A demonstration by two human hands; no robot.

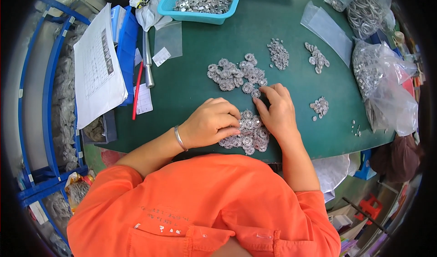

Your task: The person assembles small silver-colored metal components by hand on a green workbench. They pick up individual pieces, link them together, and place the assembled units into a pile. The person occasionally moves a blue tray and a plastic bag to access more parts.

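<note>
On the green table, a near pile of small toothed metal discs (247,141) lies right in front of me. My left hand (210,123) rests at its left side, fingers curled and thumb close to the index finger; whatever they hold is hidden. My right hand (279,110) reaches past the pile's right side. Its thumb and index finger close around one toothed metal disc (256,93) at the edge of a farther pile of similar discs (225,75). Small pale pieces show on top of some discs in the near pile.
Small heaps of tiny rings (278,54), oval metal pieces (317,58) and little round parts (320,107) lie to the right. Bulging plastic bags (380,79) line the right edge. A turquoise basket (200,16) of metal parts stands at the back; a red pen (138,91) lies left.
</note>
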